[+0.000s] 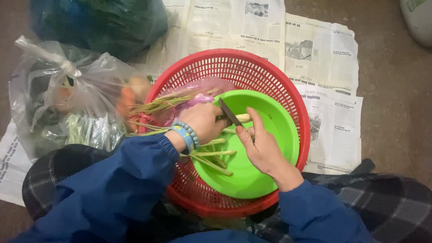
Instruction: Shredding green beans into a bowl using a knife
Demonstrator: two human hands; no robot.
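Blue sleeves (126, 180) and a dark checked lap sit closest to the lens, and from them both hands reach over a green bowl (273, 133) nested inside a red mesh basket (285, 85). Left hand (204, 122), with a beaded bracelet at the wrist, is clenched around a bunch of thin green stalks (161, 104) and seems also to carry the small dark knife (230, 112), though which fingers grip the handle I cannot tell. Right hand (262, 147) pinches the pale stalk end (244, 118) just past the blade, thumb and forefinger closed on it.

Trimmed stalks (213, 160) lie just below the grip in the bowl. A pink bag (198, 94) sits behind the left knuckles.

Judged from this pose, cutting well means keeping the blade edge angled away from the right thumb, which rests very near it, and holding the stalk end over the bowl.

Outward from the grip, the basket rim closes in on all sides. Left of it lies a clear bag of vegetables (71, 105), touching the basket. Newspaper (325, 68) covers the floor beyond.
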